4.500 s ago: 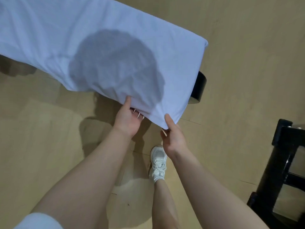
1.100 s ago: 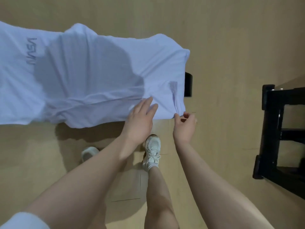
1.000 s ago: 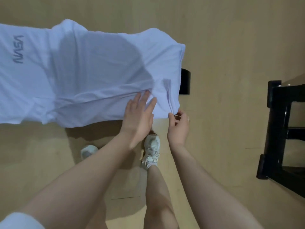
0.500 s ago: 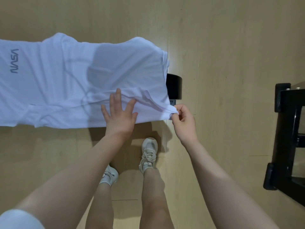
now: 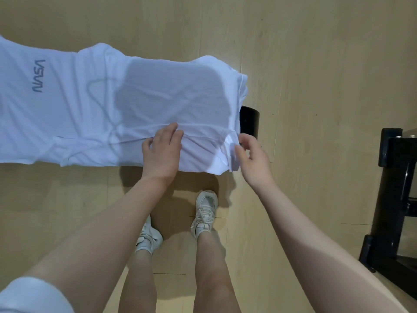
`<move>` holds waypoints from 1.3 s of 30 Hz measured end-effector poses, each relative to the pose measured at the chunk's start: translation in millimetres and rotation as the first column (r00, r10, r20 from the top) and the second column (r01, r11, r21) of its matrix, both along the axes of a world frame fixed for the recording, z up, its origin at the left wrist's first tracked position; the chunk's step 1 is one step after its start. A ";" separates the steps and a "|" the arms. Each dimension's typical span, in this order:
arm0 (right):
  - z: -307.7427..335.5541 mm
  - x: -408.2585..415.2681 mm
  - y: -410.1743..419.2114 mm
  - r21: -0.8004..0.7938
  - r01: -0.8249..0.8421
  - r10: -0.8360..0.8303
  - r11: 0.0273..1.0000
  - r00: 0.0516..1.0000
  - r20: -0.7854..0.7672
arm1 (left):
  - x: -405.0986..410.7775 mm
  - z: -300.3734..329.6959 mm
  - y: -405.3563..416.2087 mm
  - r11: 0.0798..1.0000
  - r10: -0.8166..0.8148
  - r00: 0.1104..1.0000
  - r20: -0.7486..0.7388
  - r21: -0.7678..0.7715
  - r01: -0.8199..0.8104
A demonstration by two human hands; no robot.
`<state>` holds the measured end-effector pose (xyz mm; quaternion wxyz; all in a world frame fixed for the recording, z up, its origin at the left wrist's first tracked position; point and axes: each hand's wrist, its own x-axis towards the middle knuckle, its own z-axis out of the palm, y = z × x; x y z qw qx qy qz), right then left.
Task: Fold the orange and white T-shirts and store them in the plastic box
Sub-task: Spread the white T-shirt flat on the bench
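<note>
The white T-shirt (image 5: pixel 94 105) with a grey NASA print lies spread over a raised surface, its hem end to the right. My left hand (image 5: pixel 162 152) rests on the near part of the shirt, fingers curled over a raised crease of fabric. My right hand (image 5: pixel 251 158) is at the shirt's near right hem corner, with the thumb against a turned-up flap of cloth and the fingers curved above it. Neither the orange T-shirt nor the plastic box is in view.
A black leg (image 5: pixel 249 120) of the support shows past the shirt's right end. A black furniture frame (image 5: pixel 397 199) stands on the wooden floor at the right edge. My feet in white sneakers (image 5: pixel 204 213) stand just in front of the surface.
My left hand, flat on the shirt half a second ago, now curls over a crease. My right hand has lifted the hem corner up and inward, loosening its fingers.
</note>
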<state>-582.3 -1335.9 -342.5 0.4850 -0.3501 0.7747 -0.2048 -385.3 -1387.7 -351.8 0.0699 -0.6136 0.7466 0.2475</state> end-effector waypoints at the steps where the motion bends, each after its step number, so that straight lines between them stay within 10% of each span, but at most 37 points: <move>1: 1.9 9.7 -6.8 -0.021 -0.026 0.026 0.999 0.999 0.023 | 0.9 -0.2 -2.1 1.000 -0.001 1.000 0.003 -0.013 0.001; 6: -2.2 28.9 -25.5 -0.048 -0.086 0.069 0.995 0.956 -0.285 | 8.3 -4.8 -16.0 0.991 -0.056 0.997 0.048 -0.121 0.062; 14: 1.1 7.3 -29.3 0.142 0.199 -0.156 0.970 0.951 -0.267 | 33.6 4.1 -17.5 0.994 -0.096 0.993 -0.064 -0.056 0.092; 18: 17.2 47.8 -30.0 0.046 -0.125 0.130 0.991 0.850 -0.511 | 64.7 10.9 2.0 0.996 0.044 0.990 -0.134 0.082 -0.033; 22: 34.0 137.2 -29.8 -0.221 -0.548 0.426 0.807 0.799 -0.425 | 113.0 24.9 15.7 0.940 0.335 0.923 -0.189 -0.003 -0.341; 25: 28.6 203.7 -31.1 -0.256 -0.720 0.614 0.645 0.688 -0.386 | 160.7 30.4 20.1 0.739 0.651 0.719 -0.243 -0.013 -0.674; 28: 14.0 258.5 -44.0 -0.258 -0.781 0.665 0.568 0.621 -0.415 | 210.0 22.3 11.8 0.343 0.919 0.284 -0.274 0.196 -0.919; 31: -0.1 297.4 -61.5 -0.184 -0.825 0.675 0.535 0.548 -0.494 | 248.4 9.5 -3.2 -0.066 0.945 -0.217 -0.246 0.505 -0.861; 33: -6.7 309.6 -70.3 -0.100 -0.842 0.666 0.530 0.486 -0.566 | 269.8 0.6 -10.9 -0.184 0.865 -0.456 -0.209 0.713 -0.677; 39: -7.6 312.9 -93.9 -0.039 -0.726 0.605 0.687 0.600 -0.524 | 314.5 -8.3 -39.2 -0.160 0.836 -0.537 -0.112 0.887 -0.434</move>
